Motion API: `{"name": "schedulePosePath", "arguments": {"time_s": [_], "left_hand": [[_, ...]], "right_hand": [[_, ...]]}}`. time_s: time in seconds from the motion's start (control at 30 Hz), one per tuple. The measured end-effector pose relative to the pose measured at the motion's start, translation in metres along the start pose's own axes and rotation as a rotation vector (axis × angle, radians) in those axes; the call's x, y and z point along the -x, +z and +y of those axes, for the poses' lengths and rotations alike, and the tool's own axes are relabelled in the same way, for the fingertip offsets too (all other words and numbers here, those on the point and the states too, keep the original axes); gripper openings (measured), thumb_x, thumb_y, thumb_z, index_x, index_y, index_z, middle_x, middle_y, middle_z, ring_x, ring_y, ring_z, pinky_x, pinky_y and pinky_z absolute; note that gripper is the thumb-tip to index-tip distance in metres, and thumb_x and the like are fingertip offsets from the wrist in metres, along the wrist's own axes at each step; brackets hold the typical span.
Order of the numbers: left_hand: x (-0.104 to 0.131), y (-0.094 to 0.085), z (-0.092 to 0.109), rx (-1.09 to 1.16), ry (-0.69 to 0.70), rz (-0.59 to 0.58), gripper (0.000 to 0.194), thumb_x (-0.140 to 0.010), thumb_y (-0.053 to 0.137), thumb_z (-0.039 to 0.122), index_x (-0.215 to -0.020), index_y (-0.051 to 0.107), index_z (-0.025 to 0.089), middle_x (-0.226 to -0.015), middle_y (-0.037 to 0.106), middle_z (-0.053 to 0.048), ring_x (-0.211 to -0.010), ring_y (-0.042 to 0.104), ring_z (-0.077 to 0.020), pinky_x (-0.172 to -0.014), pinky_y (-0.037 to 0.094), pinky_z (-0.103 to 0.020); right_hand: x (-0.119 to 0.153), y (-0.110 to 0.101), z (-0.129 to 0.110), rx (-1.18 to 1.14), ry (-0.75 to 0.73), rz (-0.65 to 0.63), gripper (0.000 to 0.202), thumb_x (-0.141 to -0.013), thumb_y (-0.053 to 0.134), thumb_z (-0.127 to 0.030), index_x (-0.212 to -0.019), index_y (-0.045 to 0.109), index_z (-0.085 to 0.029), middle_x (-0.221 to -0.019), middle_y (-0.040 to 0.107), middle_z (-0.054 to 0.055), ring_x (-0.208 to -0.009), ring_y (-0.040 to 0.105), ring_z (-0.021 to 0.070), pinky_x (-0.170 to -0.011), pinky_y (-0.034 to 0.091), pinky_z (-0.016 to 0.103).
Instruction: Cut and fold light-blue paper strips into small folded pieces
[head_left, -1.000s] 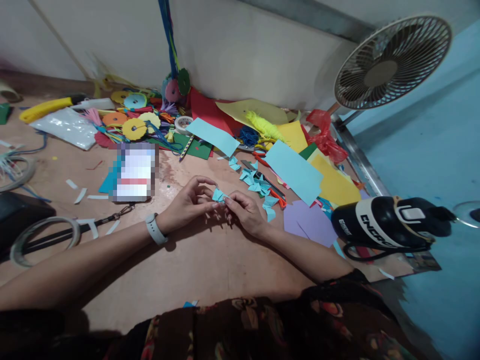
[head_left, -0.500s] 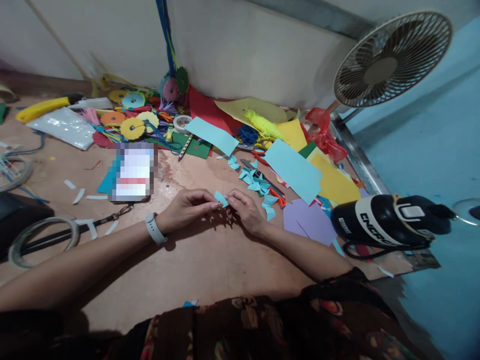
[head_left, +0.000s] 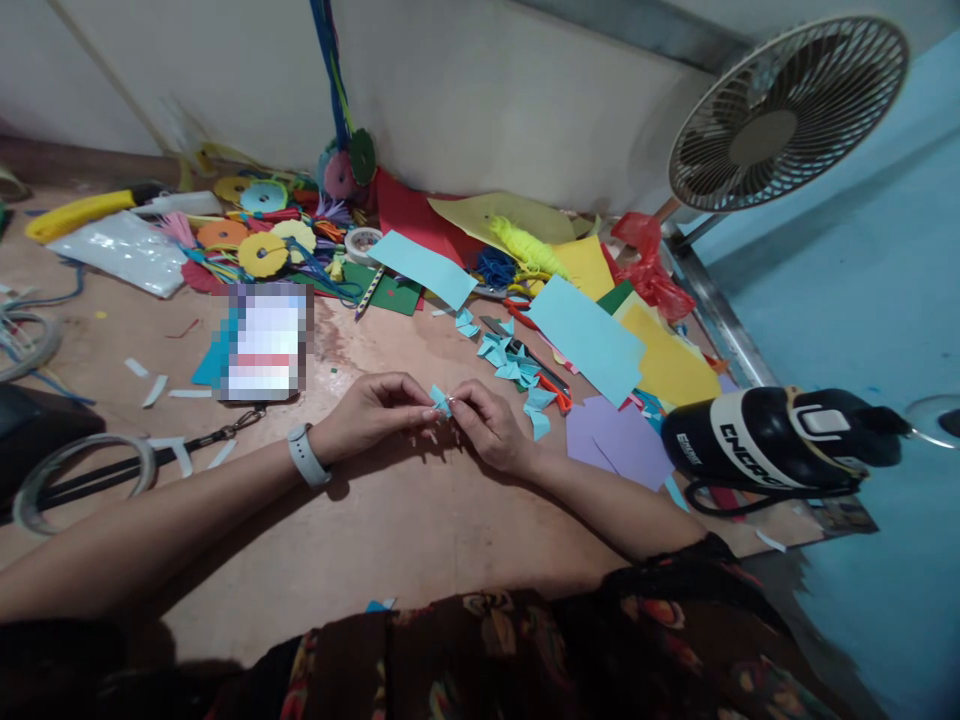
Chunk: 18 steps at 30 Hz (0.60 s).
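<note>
The left hand (head_left: 386, 408) and the right hand (head_left: 491, 425) meet at the centre of the frame, their fingertips pinched on a small light-blue folded paper piece (head_left: 440, 401). It lies between the two hands: off the tips of the left thumb and forefinger toward the frame's right, and off the right fingertips toward the frame's left. Neither hand is nearer, since both touch it. Its long axis seems to slant from upper left to lower right, though the folds are too small to be sure. The rest of the fingers curl below, partly hidden.

Right of centre, a loose cluster of light-blue folded paper bits (head_left: 517, 369) lies beyond the right hand, clearly nearer to it than to the left. An orange-handled tool (head_left: 556, 392) lies among them. Farther toward the upper right, a flat light-blue rectangular paper sheet (head_left: 587, 340) slants down to the right; below it lie purple paper sheets (head_left: 619, 440). A pale grey wristband (head_left: 308, 456) circles the left wrist, left of centre, above the bare brown tabletop (head_left: 420, 545).
</note>
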<state>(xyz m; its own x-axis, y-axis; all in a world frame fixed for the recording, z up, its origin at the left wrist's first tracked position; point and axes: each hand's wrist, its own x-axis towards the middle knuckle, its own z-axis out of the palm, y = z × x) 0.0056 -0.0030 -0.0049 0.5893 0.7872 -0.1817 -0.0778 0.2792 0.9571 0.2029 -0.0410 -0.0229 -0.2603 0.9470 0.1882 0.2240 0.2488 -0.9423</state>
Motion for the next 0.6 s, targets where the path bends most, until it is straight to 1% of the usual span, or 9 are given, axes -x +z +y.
{"name": "schedulePosePath", "arguments": {"time_s": [0.1,0.27,0.4,0.5,0.6], "left_hand": [[-0.0002,0.0008,0.0009,0.033,-0.009,-0.004,0.031,-0.071,0.085,0.031,-0.077,0.061,0.012,-0.069,0.074,-0.003,-0.058,0.07,-0.0137,-0.057,0.058,-0.024],[-0.0018,0.0002,-0.0017,0.057,-0.003,-0.007,0.038,-0.07,0.086,0.031,-0.077,0.052,0.015,-0.071,0.074,-0.001,-0.059,0.071,-0.0145,-0.056,0.059,-0.024],[-0.0031,-0.0012,-0.0039,0.017,0.007,0.02,0.037,-0.069,0.086,0.03,-0.074,0.053,0.015,-0.077,0.076,-0.003,-0.065,0.072,-0.0143,-0.061,0.059,-0.025],[-0.0041,-0.0019,-0.0038,-0.031,0.011,0.018,0.034,-0.068,0.086,0.03,-0.071,0.057,0.014,-0.076,0.075,-0.003,-0.067,0.07,-0.0137,-0.062,0.057,-0.024],[-0.0049,-0.0028,-0.0033,-0.045,-0.003,0.014,0.033,-0.067,0.087,0.031,-0.069,0.059,0.013,-0.075,0.073,-0.003,-0.066,0.068,-0.0128,-0.062,0.056,-0.024]], "right_hand": [[0.0004,-0.0004,-0.0022,0.009,0.022,-0.001,0.02,-0.096,0.048,-0.04,-0.088,0.054,-0.022,-0.069,0.055,-0.001,-0.059,0.052,0.0124,-0.055,0.041,0.026],[0.0024,-0.0002,-0.0027,-0.03,0.073,-0.016,0.025,-0.096,0.05,-0.045,-0.089,0.058,-0.022,-0.068,0.056,0.0,-0.062,0.055,0.0139,-0.053,0.043,0.026],[0.0036,0.0011,0.0001,-0.085,0.111,-0.011,0.027,-0.095,0.051,-0.048,-0.092,0.058,-0.022,-0.064,0.056,-0.002,-0.054,0.053,0.0118,-0.05,0.043,0.025],[0.0035,0.002,0.0017,-0.124,0.123,0.003,0.028,-0.095,0.051,-0.05,-0.092,0.057,-0.023,-0.061,0.055,-0.004,-0.047,0.05,0.0101,-0.047,0.043,0.025],[0.0029,0.0026,0.0018,-0.096,0.104,0.014,0.026,-0.095,0.051,-0.047,-0.091,0.057,-0.023,-0.061,0.055,-0.004,-0.048,0.051,0.0103,-0.049,0.044,0.025]]}}
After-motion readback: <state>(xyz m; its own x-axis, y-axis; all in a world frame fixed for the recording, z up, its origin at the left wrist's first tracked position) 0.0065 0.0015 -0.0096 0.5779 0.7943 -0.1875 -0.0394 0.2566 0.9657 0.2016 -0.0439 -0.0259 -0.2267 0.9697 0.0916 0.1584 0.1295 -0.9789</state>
